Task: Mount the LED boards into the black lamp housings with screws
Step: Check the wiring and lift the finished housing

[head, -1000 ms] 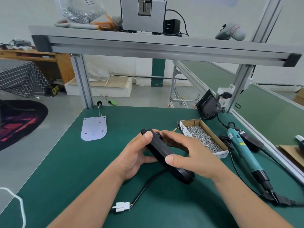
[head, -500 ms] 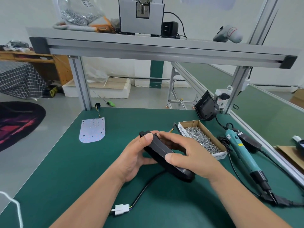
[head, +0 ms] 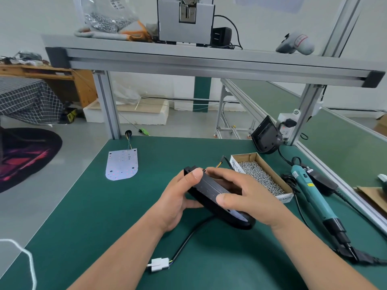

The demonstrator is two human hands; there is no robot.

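A black lamp housing (head: 209, 190) stands tilted on its edge in the middle of the green mat. My left hand (head: 178, 197) grips its near side, thumb on the top rim. My right hand (head: 245, 197) curls over the top from the right, fingers hidden inside the housing. A black cable runs from the housing to a white connector (head: 159, 264) on the mat. A white LED board (head: 122, 164) lies flat at the far left with thin wires at its top. A cardboard box of screws (head: 261, 176) sits just right of my hands.
A teal electric screwdriver (head: 312, 195) lies right of the box, its cord trailing toward me. Another black housing (head: 266, 136) leans against the right frame post. Aluminium posts and an overhead shelf with a screw feeder (head: 186, 19) bound the bench's far side.
Both hands and the housing stay put apart from a slight shift; the grip is the same.
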